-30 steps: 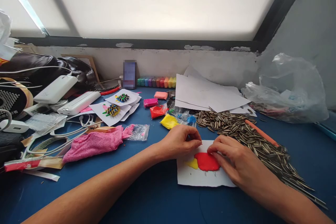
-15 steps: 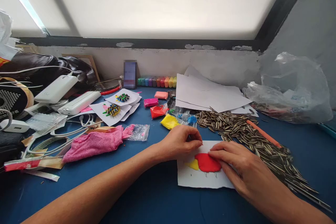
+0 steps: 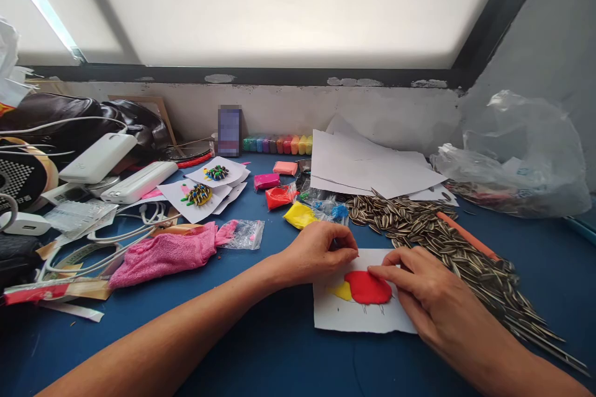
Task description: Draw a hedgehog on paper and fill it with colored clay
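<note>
A white paper (image 3: pixel 344 321) lies before me with a pencil outline that includes thin legs. Filling the outline is a flat patch of red clay (image 3: pixel 371 288), with a smaller patch of yellow clay (image 3: pixel 343 291) at its left. My left hand (image 3: pixel 323 254) rests over the paper's upper left corner, thumb and forefinger pinched on a tiny bit of red clay that barely shows. At the red patch's upper right edge, the outstretched forefinger of my right hand (image 3: pixel 428 288) touches the clay. Its other fingers are partly bent and apart, over the paper's right side.
Sunflower seeds (image 3: pixel 447 242) spread at the right with an orange stick (image 3: pixel 468 236). Behind are paper sheets (image 3: pixel 372 164), a yellow clay pack (image 3: pixel 300 215) and a red clay pack (image 3: pixel 280 196). Leftward lie a pink cloth (image 3: pixel 167 254), seed-decorated cards (image 3: pixel 198 195) and white power banks (image 3: pixel 139 182).
My right hand has lifted and curled its fingers a little, leaving mainly the forefinger on the red clay. My left hand stays nearly in place.
</note>
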Motion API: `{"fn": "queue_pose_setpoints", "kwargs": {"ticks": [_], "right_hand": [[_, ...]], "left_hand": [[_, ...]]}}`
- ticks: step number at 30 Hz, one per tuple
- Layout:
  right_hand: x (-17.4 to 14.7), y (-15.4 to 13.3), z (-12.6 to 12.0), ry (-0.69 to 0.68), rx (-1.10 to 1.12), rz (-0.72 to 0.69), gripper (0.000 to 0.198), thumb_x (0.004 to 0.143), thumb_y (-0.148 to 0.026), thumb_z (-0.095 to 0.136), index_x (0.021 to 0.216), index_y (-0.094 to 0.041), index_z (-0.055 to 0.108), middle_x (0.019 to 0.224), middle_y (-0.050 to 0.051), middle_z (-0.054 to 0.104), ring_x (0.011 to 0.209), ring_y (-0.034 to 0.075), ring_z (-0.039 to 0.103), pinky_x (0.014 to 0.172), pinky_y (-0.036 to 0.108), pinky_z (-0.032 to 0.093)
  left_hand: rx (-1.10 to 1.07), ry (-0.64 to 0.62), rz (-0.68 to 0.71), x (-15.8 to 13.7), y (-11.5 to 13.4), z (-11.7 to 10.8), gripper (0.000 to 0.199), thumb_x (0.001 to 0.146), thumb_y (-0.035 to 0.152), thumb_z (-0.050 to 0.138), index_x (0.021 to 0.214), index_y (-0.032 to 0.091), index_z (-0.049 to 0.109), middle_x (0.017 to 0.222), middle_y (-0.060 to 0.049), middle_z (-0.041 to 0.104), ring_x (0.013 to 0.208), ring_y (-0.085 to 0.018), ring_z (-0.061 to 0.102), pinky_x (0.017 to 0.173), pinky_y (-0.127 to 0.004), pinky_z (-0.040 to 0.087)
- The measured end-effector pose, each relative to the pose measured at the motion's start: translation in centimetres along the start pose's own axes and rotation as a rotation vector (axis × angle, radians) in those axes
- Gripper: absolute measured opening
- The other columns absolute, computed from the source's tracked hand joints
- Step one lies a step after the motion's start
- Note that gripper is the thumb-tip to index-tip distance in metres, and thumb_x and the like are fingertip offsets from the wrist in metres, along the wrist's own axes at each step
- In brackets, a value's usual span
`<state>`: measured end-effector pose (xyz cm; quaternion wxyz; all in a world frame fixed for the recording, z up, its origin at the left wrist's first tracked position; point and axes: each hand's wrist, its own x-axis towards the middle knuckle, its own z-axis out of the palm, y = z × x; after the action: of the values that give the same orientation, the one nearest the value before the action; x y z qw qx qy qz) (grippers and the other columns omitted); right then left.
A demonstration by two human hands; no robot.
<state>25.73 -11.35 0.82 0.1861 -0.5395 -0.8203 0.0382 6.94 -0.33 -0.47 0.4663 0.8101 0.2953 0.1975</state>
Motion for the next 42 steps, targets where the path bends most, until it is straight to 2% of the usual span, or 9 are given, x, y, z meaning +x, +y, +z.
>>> {"fn": "queue_pose_setpoints", "kwargs": {"ticks": [7, 13, 17, 24, 31, 36, 42], "right_hand": [[-0.1, -0.2, 0.3, -0.032, -0.003, 0.003, 0.036, 0.087, -0.004, 0.041, 0.102, -0.019, 0.07, 0.091, 0.009, 0.059, 0.083, 0.022, 0.056, 0.069, 0.037, 0.053], [-0.1, -0.2, -0.3, 0.024, -0.013, -0.01, 0.035, 0.089, -0.006, 0.041, 0.104, -0.023, 0.068, 0.092, 0.008, 0.058, 0.083, 0.021, 0.055, 0.068, 0.036, 0.052], [-0.1, -0.5, -0.3, -0.02, -0.026, -0.034, 0.037, 0.086, -0.005, 0.042, 0.1, -0.026, 0.068, 0.092, 0.007, 0.058, 0.08, 0.021, 0.054, 0.064, 0.034, 0.05], [-0.1, -0.7, 0.2, -0.049, -0.013, -0.014, 0.039, 0.085, -0.002, 0.041, 0.103, -0.022, 0.069, 0.091, 0.008, 0.057, 0.081, 0.022, 0.055, 0.067, 0.036, 0.051], [0.1, -0.4, 0.0, 0.059, 0.034, 0.079, 0.035, 0.088, -0.01, 0.043, 0.102, -0.023, 0.072, 0.087, 0.007, 0.062, 0.079, 0.02, 0.058, 0.067, 0.033, 0.054], [0.1, -0.5, 0.4, 0.013, 0.063, 0.072, 0.041, 0.086, -0.004, 0.039, 0.103, -0.022, 0.071, 0.09, 0.008, 0.062, 0.082, 0.021, 0.058, 0.07, 0.035, 0.054], [0.0, -0.8, 0.6, -0.001, 0.081, 0.082, 0.039, 0.086, -0.003, 0.039, 0.102, -0.019, 0.069, 0.091, 0.008, 0.061, 0.082, 0.021, 0.056, 0.07, 0.037, 0.053]], "left_hand": [[0.023, 0.0, -0.007, -0.1, 0.2, 0.0, 0.009, 0.082, 0.014, 0.06, 0.078, 0.012, 0.068, 0.066, 0.002, 0.06, 0.06, -0.009, 0.049, 0.055, -0.018, 0.036], [0.071, 0.001, 0.006, -0.1, 0.2, 0.1, 0.009, 0.082, 0.014, 0.06, 0.079, 0.013, 0.068, 0.067, 0.002, 0.062, 0.061, -0.009, 0.051, 0.056, -0.018, 0.036], [0.075, 0.002, 0.014, -0.1, 0.1, 0.1, 0.01, 0.082, 0.015, 0.059, 0.079, 0.014, 0.068, 0.067, 0.002, 0.062, 0.062, -0.009, 0.052, 0.056, -0.018, 0.036], [0.076, 0.005, 0.008, -0.2, 0.2, 0.1, 0.01, 0.081, 0.015, 0.059, 0.079, 0.014, 0.068, 0.067, 0.002, 0.061, 0.061, -0.009, 0.051, 0.055, -0.018, 0.036], [0.099, 0.006, 0.01, -0.2, 0.3, 0.2, 0.01, 0.08, 0.012, 0.058, 0.078, 0.014, 0.068, 0.064, 0.003, 0.06, 0.059, -0.009, 0.05, 0.054, -0.018, 0.035], [0.18, 0.122, 0.06, -0.1, -0.2, 1.1, 0.01, 0.081, 0.012, 0.057, 0.077, 0.015, 0.065, 0.063, 0.003, 0.059, 0.057, -0.01, 0.048, 0.055, -0.02, 0.033], [0.332, 0.22, 0.154, -0.3, -1.0, 2.0, 0.01, 0.087, 0.013, 0.05, 0.08, 0.016, 0.058, 0.073, 0.0, 0.061, 0.065, -0.012, 0.052, 0.061, -0.023, 0.037]]}}
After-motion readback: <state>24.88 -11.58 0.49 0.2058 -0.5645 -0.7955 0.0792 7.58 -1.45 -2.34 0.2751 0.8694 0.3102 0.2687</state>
